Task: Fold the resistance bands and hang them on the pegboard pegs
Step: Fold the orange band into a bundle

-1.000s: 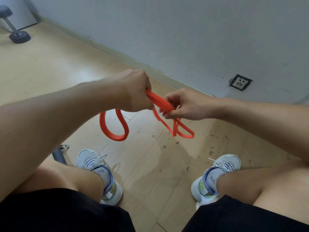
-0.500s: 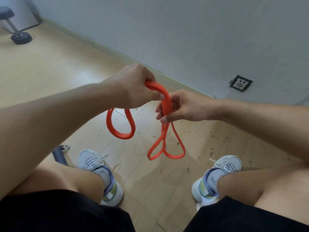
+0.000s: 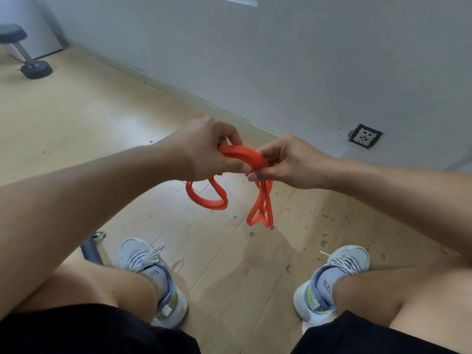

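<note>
Orange band half-folded between two hands, loops hanging loose.

The left hand (image 3: 204,149) has its fingers curled round the stacked strands of the band (image 3: 242,155), and the right hand (image 3: 283,162) pinches the same bundle just beside it, thumb against fingertips. One loop hangs below the left fingers, a longer narrow one below the right. If either pinch eases, the springy strands would likely spread and undo the fold. Below the fingers there is open air down to the floor (image 3: 102,118); the wall (image 3: 281,60) stands beyond them. No pegboard shows.
</note>
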Motion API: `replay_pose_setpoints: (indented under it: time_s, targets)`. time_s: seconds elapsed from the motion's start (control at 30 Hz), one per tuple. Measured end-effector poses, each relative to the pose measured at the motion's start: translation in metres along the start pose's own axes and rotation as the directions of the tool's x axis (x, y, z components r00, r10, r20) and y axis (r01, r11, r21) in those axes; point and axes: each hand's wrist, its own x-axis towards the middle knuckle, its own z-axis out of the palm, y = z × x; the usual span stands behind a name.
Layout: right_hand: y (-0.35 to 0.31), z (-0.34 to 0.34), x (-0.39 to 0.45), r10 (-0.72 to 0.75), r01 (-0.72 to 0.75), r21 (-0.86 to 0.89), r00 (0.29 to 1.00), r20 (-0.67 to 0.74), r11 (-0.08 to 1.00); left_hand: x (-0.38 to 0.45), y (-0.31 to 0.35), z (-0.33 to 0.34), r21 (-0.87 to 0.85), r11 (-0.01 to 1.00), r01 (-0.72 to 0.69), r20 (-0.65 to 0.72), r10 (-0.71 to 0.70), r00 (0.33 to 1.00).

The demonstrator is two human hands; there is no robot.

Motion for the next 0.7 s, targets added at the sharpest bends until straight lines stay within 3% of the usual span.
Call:
replay_pose_setpoints:
  time_s: [0.27, 0.7]
  targets:
    - [-0.0055, 0.0001, 0.0013, -0.018, 0.009, -0.096, 0.996, -0.091, 0.995, 0.0052, -0.0068, 0.0052, -0.040, 0.999, 0.025, -0.007, -0.025, 1.000]
    - [-0.0094, 0.0022, 0.0037, 0.027, -0.043, -0.137, 0.993, -0.118, 0.990, 0.0077, -0.0047, 0.0043, -0.020, 0.999, 0.033, -0.133, -0.035, 0.991]
